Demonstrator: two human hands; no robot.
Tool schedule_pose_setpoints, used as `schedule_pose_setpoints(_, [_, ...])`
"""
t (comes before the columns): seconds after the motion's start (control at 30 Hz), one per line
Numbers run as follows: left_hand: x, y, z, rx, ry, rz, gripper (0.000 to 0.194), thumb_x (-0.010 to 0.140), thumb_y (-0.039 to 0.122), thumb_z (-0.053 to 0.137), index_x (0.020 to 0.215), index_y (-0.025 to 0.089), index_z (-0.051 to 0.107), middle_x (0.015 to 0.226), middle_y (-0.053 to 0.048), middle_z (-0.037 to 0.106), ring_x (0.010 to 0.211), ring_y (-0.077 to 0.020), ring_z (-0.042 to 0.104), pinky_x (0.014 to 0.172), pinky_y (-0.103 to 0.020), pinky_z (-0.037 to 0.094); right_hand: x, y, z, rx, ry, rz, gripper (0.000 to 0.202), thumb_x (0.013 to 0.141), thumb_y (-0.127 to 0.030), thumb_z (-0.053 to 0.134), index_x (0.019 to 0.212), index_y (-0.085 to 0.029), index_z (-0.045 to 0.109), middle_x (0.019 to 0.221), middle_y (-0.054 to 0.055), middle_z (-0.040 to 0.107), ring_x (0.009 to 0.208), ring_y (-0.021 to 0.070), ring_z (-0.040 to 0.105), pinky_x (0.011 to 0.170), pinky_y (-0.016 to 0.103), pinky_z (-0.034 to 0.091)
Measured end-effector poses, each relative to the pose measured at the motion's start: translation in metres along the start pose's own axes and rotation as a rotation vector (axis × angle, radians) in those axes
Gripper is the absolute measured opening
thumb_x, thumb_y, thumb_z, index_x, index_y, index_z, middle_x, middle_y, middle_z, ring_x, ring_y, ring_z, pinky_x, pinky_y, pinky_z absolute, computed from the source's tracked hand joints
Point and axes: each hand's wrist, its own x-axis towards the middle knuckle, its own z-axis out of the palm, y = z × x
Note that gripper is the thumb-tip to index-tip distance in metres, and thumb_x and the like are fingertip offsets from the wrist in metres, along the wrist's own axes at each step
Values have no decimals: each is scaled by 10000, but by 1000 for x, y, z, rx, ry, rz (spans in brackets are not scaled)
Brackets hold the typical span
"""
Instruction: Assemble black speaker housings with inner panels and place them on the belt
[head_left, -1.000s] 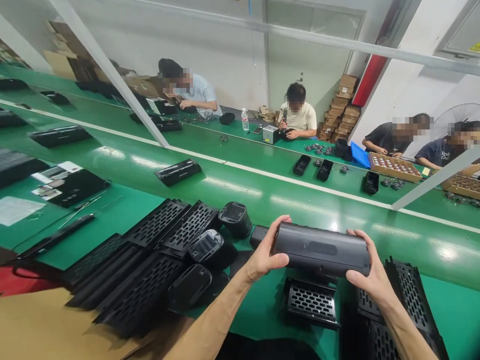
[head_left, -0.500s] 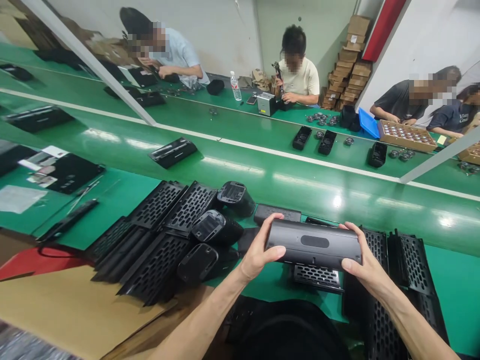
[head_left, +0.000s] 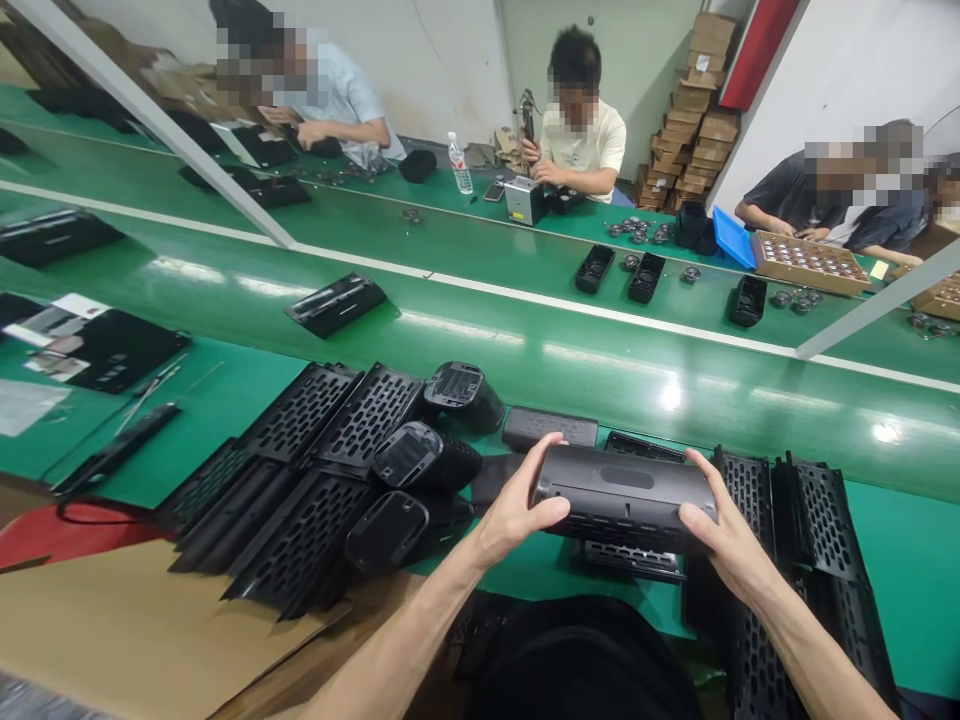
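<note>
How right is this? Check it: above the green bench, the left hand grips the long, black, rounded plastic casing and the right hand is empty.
The right hand is not empty: the head view shows it gripping the right end of the long, black, rounded plastic casing. The left hand does grip it, above the green bench.

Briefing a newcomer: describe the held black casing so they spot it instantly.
Find the green bench nearest the camera. The black casing is held crosswise between the left hand and the right hand. Unlike the perforated panels lying on the bench, it bears a rounded oblong patch on top.
</note>
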Motion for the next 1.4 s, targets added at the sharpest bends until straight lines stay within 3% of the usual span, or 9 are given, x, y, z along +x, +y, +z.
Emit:
schedule_pose_setpoints(0.1, [-5, 4, 6, -15, 46, 93, 906, 741, 600, 760, 1485, 215, 414, 1407, -125, 552, 1211, -362, 557, 1038, -429, 440, -9, -2, -3, -81, 14, -110, 1018, 730, -657, 804, 1565, -319, 329, 1593, 116, 409, 1376, 355, 493, 1101, 497, 440])
schedule_pose_setpoints(0.27, [-8, -2, 19, 25, 131, 182, 845, 707, 612, 760, 1404, 210, 500, 1334, -111, 561, 1118, -331, 575, 960, -407, 473, -14, 7, 3, -50, 160, -184, 881, 695, -587, 849, 1441, -293, 485, 1464, 107, 523, 1254, 351, 547, 1018, 437, 485])
schedule_pose_setpoints(0.43, [3, -14, 21, -34, 201, -110, 809, 753, 620, 731, 1413, 204, 516, 1354, -127, 595, 1216, -347, 557, 1054, -437, 420, 0, 2, 4, 198, 107, 140, 845, 696, -636, 854, 1416, -348, 518, 1346, 72, 628, 1177, 321, 624, 1031, 439, 481])
schedule_pose_setpoints(0.57, [11, -1, 7, -158, 111, -352, 844, 780, 633, 721, 1500, 273, 467, 1436, -129, 571, 1267, -355, 542, 1014, -442, 444, 6, -8, -6, 322, -4, 333, 867, 693, -651, 864, 1441, -365, 532, 1309, 68, 690, 1179, 306, 656, 1079, 464, 454])
schedule_pose_setpoints(0.67, [12, 6, 0, -188, 30, -383, 868, 732, 570, 767, 1501, 299, 470, 1340, -101, 618, 1175, -332, 586, 933, -409, 471, 8, -4, -4, 370, 36, 330, 851, 643, -602, 917, 1375, -324, 584, 1247, 74, 730, 1158, 315, 679, 1074, 471, 464])
schedule_pose_setpoints(0.9, [17, -16, 13, -23, 167, -290, 618, 756, 541, 704, 1268, 201, 639, 1039, -51, 681, 1044, -279, 603, 941, -379, 445, 15, 23, 13, 548, 204, 352, 800, 576, -540, 954, 1249, -248, 634, 1060, 60, 787, 1028, 323, 738, 927, 444, 566])
schedule_pose_setpoints(1.03, [18, -13, 16, -120, 113, -391, 703, 786, 559, 704, 1379, 207, 566, 1188, -86, 708, 1178, -311, 613, 978, -387, 463, 17, 26, 4, 516, 197, 431, 765, 585, -573, 950, 1222, -259, 665, 1097, 39, 787, 1087, 287, 719, 1000, 394, 529])
schedule_pose_setpoints(1.17, [17, -5, 14, -261, 38, -443, 888, 747, 502, 760, 1524, 225, 433, 1366, -111, 671, 1315, -334, 571, 1081, -424, 431, 8, 21, -5, 585, 125, 411, 792, 647, -554, 931, 1329, -307, 613, 1239, 36, 751, 1185, 290, 680, 1094, 447, 473])
schedule_pose_setpoints(1.4, [23, -11, 20, -220, 130, -332, 785, 753, 479, 739, 1451, 172, 551, 1415, -139, 658, 1414, -392, 492, 1199, -517, 347, 3, 30, 0, 611, 102, 280, 788, 672, -487, 928, 1357, -286, 594, 1241, 68, 747, 1179, 325, 680, 1109, 505, 446])
